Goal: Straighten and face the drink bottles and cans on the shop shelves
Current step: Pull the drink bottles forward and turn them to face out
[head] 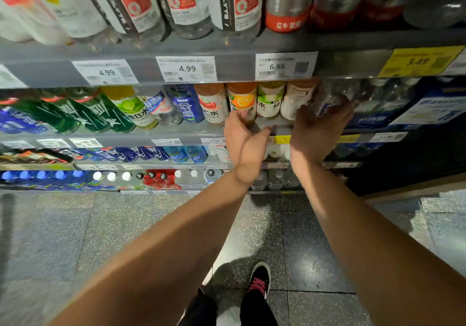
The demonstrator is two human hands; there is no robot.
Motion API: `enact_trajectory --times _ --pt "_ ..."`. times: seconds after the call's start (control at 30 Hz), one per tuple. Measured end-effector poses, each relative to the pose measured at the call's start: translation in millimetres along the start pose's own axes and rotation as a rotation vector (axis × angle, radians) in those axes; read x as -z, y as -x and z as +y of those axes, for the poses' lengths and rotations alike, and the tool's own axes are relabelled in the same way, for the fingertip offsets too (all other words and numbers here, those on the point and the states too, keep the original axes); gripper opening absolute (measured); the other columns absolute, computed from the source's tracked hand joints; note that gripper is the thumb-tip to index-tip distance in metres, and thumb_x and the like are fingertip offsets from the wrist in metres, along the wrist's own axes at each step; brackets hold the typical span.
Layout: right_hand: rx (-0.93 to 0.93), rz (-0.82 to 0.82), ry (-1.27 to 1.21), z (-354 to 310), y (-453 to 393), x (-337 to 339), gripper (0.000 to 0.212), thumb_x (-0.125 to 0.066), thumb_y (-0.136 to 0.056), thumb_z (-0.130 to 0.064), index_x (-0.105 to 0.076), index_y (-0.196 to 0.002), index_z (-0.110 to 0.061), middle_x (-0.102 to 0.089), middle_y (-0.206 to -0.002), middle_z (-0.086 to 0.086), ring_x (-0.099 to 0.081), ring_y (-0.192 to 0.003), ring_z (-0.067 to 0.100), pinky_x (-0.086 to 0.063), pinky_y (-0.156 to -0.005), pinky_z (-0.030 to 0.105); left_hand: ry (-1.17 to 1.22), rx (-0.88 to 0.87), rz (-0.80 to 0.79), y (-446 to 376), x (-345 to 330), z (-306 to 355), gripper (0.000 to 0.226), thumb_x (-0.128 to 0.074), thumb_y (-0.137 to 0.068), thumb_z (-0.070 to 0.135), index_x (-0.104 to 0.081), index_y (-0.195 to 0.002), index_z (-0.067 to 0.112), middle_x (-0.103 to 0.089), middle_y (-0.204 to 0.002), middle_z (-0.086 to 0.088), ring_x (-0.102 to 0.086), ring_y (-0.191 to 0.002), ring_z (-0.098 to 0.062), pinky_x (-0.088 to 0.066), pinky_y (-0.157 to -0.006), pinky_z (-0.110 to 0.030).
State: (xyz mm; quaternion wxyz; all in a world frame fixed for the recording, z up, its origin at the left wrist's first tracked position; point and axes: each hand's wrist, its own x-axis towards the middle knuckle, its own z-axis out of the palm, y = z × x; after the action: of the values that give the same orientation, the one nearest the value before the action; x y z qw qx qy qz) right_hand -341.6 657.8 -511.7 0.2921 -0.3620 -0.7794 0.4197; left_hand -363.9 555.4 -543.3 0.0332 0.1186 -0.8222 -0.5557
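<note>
Second shelf [264, 124] down, drink row. Left hand [242, 134] at base of orange-label bottle [242, 102], fingers curled round its foot. Right hand [320, 126] reaches among clear bottles [335, 98] just right of pale-label bottle [297, 101] (blurred; cannot tell if fingers clamp one or merely press). Apple-label bottle [270, 101] upright between hands.
</note>
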Motion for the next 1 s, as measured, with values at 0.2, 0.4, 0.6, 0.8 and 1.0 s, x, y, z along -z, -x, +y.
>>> enact_trajectory --times 0.2,0.4,0.6,0.8,1.0 --pt "0.171 -0.257 -0.005 -44.3 87.1 -49.5 0.053 -0.071 -0.09 -0.019 -0.054 -0.131 0.01 -0.056 -0.133 0.029 -0.052 -0.127 0.04 -0.037 -0.112 0.043 0.02 -0.018 0.212 -29.1 99.2 -26.0 0.044 -0.084 -0.073 0.02 -0.051 -0.102 0.021 -0.063 -0.102 -0.003 -0.063 -0.092 -0.02 -0.052 -0.088 -0.04" --pt "0.07 -0.519 -0.108 -86.6 165.4 -121.7 0.05 -0.07 -0.092 -0.03 -0.054 -0.133 -0.007 -0.062 -0.126 0.015 -0.057 -0.119 0.031 -0.044 -0.102 0.039 0.003 0.005 0.328 -71.1 187.0 -55.7 0.038 -0.081 -0.076 0.013 -0.053 -0.102 0.013 -0.059 -0.102 -0.003 -0.058 -0.092 -0.018 -0.048 -0.086 -0.025" --pt "0.003 -0.425 -0.11 -117.5 199.1 -183.3 0.056 -0.074 -0.087 -0.023 -0.053 -0.133 0.002 -0.058 -0.131 0.018 -0.055 -0.123 0.032 -0.041 -0.105 0.04 0.0 -0.061 0.276 -107.6 235.7 -77.3 0.041 -0.08 -0.075 0.014 -0.056 -0.107 0.006 -0.06 -0.104 -0.011 -0.059 -0.096 -0.025 -0.048 -0.088 -0.03" --pt "-0.046 -0.208 -0.246 -126.6 212.2 -219.2 0.053 -0.074 -0.08 -0.006 -0.053 -0.127 0.003 -0.059 -0.122 0.018 -0.058 -0.114 0.033 -0.045 -0.104 0.045 0.005 0.032 0.249 -139.9 246.8 -86.6 0.043 -0.084 -0.074 0.022 -0.057 -0.108 0.019 -0.063 -0.102 0.0 -0.06 -0.092 -0.015 -0.048 -0.085 -0.028" --pt "-0.001 -0.17 -0.106 -125.8 207.9 -240.1 0.08 -0.08 -0.079 -0.023 -0.043 -0.143 0.006 -0.047 -0.141 0.024 -0.041 -0.133 0.034 -0.024 -0.11 0.024 -0.022 -0.044 0.297 -150.0 254.8 -96.2 0.04 -0.085 -0.073 0.023 -0.06 -0.101 0.011 -0.064 -0.094 -0.003 -0.061 -0.088 -0.02 -0.041 -0.075 -0.02"
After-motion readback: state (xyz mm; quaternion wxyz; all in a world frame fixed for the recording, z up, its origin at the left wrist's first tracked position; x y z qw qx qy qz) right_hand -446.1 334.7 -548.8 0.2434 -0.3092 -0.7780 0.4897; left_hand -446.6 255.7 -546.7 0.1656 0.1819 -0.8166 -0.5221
